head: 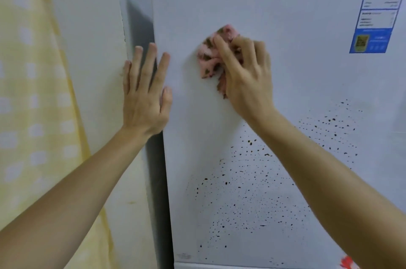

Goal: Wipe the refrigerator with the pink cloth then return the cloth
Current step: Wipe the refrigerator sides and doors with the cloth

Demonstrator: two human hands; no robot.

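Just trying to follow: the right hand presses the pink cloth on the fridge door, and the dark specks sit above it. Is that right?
Not quite. In the head view the right hand does press the pink cloth on the fridge door, but the dark specks lie below it, not above.

left hand (146, 95) flat and spread; right hand (247, 71) in a curled grip

Pink cloth (211, 58) brown-stained; white refrigerator (285, 71) dark-speckled.
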